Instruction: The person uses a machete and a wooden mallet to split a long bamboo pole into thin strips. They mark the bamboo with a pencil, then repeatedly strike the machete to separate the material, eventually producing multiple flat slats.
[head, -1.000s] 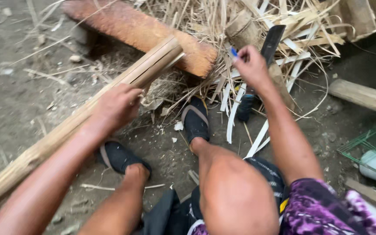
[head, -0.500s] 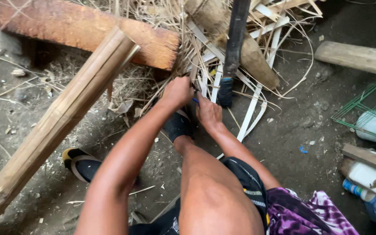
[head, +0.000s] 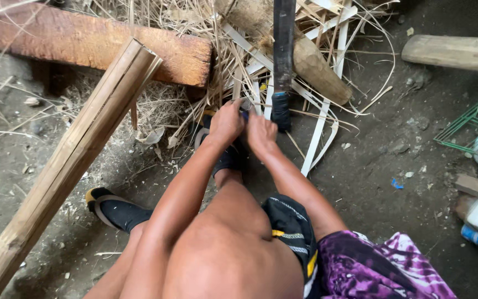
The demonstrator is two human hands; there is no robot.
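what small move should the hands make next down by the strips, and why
Probably close both hands on one strip and draw it free of the pile. The left hand and right hand sit side by side, low among the pale strips beside the machete, which leans untouched with its handle down. What the fingers grip is hidden, so this is a guess.

Long pale split bamboo pole (head: 78, 160): matt, fibrous. Reddish-brown wooden plank (head: 89, 47): rough. Thin pale bamboo strips (head: 316, 138): smooth.

Pale flat strips (head: 316, 138) lie fanned across dirt.
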